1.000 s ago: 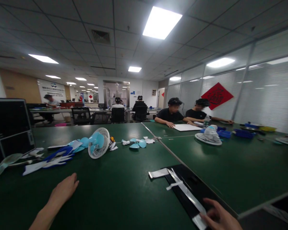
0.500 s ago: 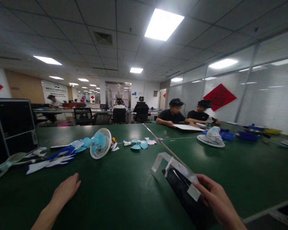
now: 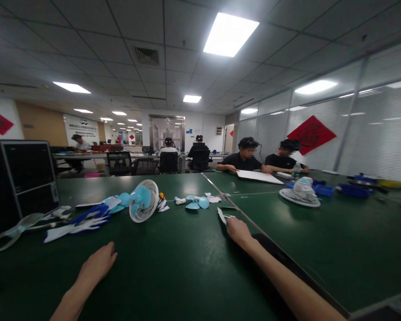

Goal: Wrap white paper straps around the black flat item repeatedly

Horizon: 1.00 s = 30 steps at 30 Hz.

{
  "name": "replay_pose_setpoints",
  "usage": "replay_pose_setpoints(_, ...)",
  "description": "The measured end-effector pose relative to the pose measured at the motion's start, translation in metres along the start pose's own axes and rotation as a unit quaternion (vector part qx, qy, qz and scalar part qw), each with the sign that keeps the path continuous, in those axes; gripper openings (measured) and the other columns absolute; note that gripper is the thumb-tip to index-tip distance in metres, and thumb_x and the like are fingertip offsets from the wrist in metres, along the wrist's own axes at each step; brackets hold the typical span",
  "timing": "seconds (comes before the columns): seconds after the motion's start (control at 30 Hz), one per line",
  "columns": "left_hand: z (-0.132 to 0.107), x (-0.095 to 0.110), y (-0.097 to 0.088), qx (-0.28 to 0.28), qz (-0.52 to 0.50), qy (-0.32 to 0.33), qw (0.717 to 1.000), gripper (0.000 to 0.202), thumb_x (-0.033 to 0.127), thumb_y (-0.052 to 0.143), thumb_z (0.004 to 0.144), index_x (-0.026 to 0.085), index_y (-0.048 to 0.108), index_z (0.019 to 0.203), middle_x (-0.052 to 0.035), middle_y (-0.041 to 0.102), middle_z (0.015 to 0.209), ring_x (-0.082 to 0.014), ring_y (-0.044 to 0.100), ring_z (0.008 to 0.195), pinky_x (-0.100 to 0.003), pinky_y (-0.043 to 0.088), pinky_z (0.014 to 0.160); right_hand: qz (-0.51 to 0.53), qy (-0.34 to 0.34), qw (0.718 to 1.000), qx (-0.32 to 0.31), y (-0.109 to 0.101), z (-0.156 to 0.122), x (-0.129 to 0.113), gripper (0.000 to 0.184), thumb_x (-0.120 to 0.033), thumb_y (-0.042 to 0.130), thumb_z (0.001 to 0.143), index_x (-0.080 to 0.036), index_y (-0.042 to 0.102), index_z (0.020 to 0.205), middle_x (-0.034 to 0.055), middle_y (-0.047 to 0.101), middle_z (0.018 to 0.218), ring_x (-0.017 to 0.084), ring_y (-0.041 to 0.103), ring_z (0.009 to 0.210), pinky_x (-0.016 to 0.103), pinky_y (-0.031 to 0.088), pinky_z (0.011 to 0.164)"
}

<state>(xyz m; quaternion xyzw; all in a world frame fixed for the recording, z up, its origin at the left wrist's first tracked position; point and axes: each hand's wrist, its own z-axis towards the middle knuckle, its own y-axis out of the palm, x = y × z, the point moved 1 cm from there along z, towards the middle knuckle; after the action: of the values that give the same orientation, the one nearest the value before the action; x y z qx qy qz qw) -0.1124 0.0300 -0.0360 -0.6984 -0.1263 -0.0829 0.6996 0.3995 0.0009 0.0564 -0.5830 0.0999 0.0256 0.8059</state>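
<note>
My right hand (image 3: 239,232) is closed around a white, partly see-through plastic bracket (image 3: 221,216), out over the table near the metal seam. Most of the bracket is hidden behind the fingers. Its bent end shows just beyond them. My left hand (image 3: 98,263) hovers low over or rests on the table at the left, palm down, thumb and forefinger slightly apart, holding nothing visible. Ahead of it stands a small fan (image 3: 143,201) with a white round grille and light-blue blades. Blue-and-white gloves (image 3: 83,221) lie left of the fan.
Light-blue fan blades (image 3: 197,202) lie beyond my right hand. A black cabinet (image 3: 23,178) stands left, a loose pale blade piece (image 3: 20,227) before it. Right are a white fan base (image 3: 300,196) and blue trays (image 3: 354,190). Two people sit opposite; one holds a white board (image 3: 259,176).
My right hand has carried the bracket forward and to the left, turning it so that it shows mostly edge-on. My left hand stays nearly still. The view has shifted slightly.
</note>
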Motion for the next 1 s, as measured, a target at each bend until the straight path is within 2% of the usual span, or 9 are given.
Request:
replay_pose_setpoints(0.1,-0.006,0.008,-0.006,0.000,-0.008,-0.015,1.000,0.033,0.036,0.039,0.085,0.018,0.053,0.108,-0.0126,0.063,0.112,-0.0243,0.062,0.098,-0.035,0.050,0.077,0.001,0.002,1.000,-0.012,0.003,-0.008,0.007,0.030,-0.034,0.055,0.091,-0.019,0.056,0.117,0.0074,0.058,0.120,0.021,0.059,0.100,0.041,0.051,0.084)
replay_pose_setpoints(0.2,-0.009,0.011,-0.009,-0.011,-0.015,-0.025,1.000,0.032,0.036,0.040,0.085,0.018,0.053,0.109,-0.0124,0.062,0.113,-0.0241,0.062,0.098,-0.034,0.050,0.077,-0.005,-0.001,1.000,-0.019,-0.005,-0.020,0.025,0.029,-0.034,0.053,0.092,-0.020,0.057,0.116,0.0069,0.057,0.121,0.020,0.059,0.100,0.040,0.051,0.084)
replay_pose_setpoints(0.37,-0.005,0.005,-0.003,-0.001,-0.007,-0.002,1.000,0.032,0.036,0.040,0.085,0.017,0.053,0.107,-0.0132,0.063,0.111,-0.0236,0.062,0.095,-0.034,0.050,0.075,-0.040,0.001,0.999,-0.011,-0.022,-0.053,0.087,0.024,-0.029,0.052,0.089,-0.015,0.062,0.106,0.0128,0.064,0.106,0.023,0.061,0.096,0.034,0.047,0.086)
replay_pose_setpoints(0.43,-0.003,0.002,0.000,0.010,-0.008,0.008,1.000,0.031,0.036,0.040,0.085,0.018,0.053,0.106,-0.0126,0.063,0.109,-0.0234,0.063,0.093,-0.034,0.050,0.074,-0.049,0.043,0.998,-0.020,-0.022,-0.065,0.112,0.025,-0.030,0.051,0.087,-0.013,0.063,0.102,0.0139,0.065,0.101,0.024,0.062,0.093,0.033,0.048,0.080)
replay_pose_setpoints(0.53,-0.003,0.001,0.002,0.019,-0.009,0.008,1.000,0.030,0.035,0.038,0.086,0.019,0.053,0.105,-0.0118,0.064,0.107,-0.0237,0.063,0.093,-0.034,0.049,0.074,-0.021,0.062,0.997,-0.041,-0.019,-0.077,0.133,0.026,-0.035,0.047,0.086,-0.016,0.063,0.094,0.0121,0.068,0.094,0.025,0.065,0.087,0.032,0.048,0.072)
replay_pose_setpoints(0.63,-0.004,0.003,0.000,0.014,-0.001,0.001,1.000,0.030,0.035,0.038,0.087,0.018,0.053,0.105,-0.0124,0.064,0.108,-0.0237,0.063,0.093,-0.034,0.049,0.073,-0.004,0.064,0.997,-0.032,-0.016,-0.086,0.132,0.024,-0.036,0.046,0.085,-0.019,0.062,0.088,0.0101,0.069,0.089,0.025,0.065,0.085,0.031,0.046,0.067)
replay_pose_setpoints(0.8,-0.010,0.013,-0.007,0.010,0.005,-0.008,1.000,0.032,0.035,0.040,0.085,0.017,0.053,0.108,-0.0136,0.063,0.111,-0.0241,0.063,0.095,-0.033,0.050,0.074,0.003,0.069,0.997,-0.020,-0.010,-0.110,0.113,0.020,-0.037,0.047,0.082,-0.022,0.060,0.079,0.0069,0.069,0.080,0.025,0.065,0.076,0.031,0.044,0.063)
replay_pose_setpoints(0.9,-0.017,0.021,-0.015,0.008,-0.004,-0.019,1.000,0.031,0.034,0.041,0.084,0.017,0.055,0.107,-0.0124,0.064,0.110,-0.0248,0.062,0.097,-0.034,0.049,0.075,0.016,0.036,0.999,-0.027,-0.005,-0.125,0.088,0.020,-0.037,0.046,0.083,-0.022,0.059,0.079,0.0067,0.068,0.079,0.024,0.064,0.075,0.032,0.044,0.065)
replay_pose_setpoints(1.0,-0.021,0.029,-0.020,-0.003,-0.018,-0.021,1.000,0.030,0.034,0.041,0.084,0.018,0.057,0.104,-0.0111,0.064,0.109,-0.0242,0.062,0.096,-0.034,0.050,0.076,0.047,-0.028,0.997,-0.045,0.002,-0.123,0.049,0.017,-0.033,0.048,0.083,-0.022,0.061,0.082,0.0074,0.068,0.086,0.024,0.062,0.081,0.032,0.044,0.071)
